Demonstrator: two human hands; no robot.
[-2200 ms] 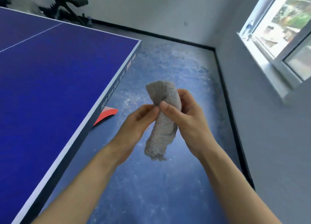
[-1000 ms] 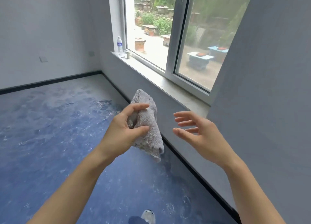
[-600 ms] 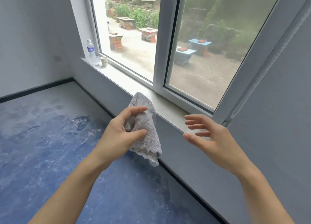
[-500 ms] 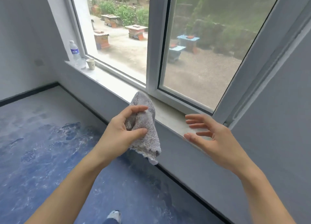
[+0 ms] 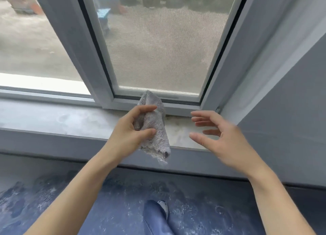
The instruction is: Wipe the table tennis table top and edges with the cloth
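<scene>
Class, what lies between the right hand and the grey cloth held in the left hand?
Nothing lies between the right hand and the cloth; head view shows only windowsill behind.

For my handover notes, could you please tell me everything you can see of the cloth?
The cloth is grey, fluffy, towel-like fabric, bunched into a loose fold. The left hand pinches its middle between thumb and forefinger; one end sticks up, the ragged lower end hangs free before the window sill.
</scene>
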